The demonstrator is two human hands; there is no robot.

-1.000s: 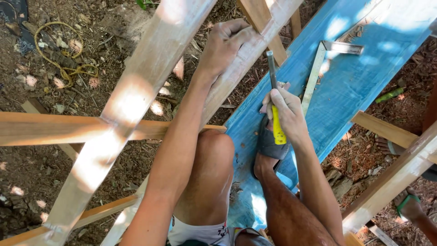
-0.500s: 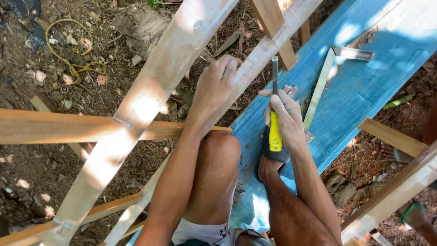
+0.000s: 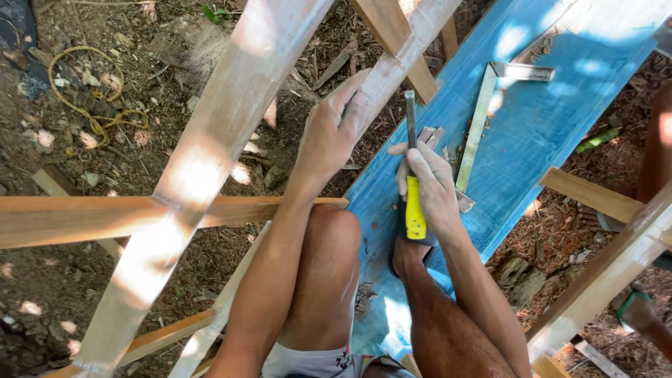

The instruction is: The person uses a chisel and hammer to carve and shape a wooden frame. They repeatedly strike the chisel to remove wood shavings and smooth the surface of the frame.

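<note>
- We take the blue board as our landmark: our right hand sits over its left edge, fingers wrapped tight around a chisel with a yellow handle, its steel shaft pointing up towards the pale wooden rail.
- Our left hand is just left of the board, fingers curled over that rail to steady it.
- On the board lie wood chips and a metal square, so we judge some cutting done; how much remains we cannot tell.
- Against the frame 1 s ago, our left hand has slid down the rail, nearer the chisel, and the chisel is raised slightly.
</note>
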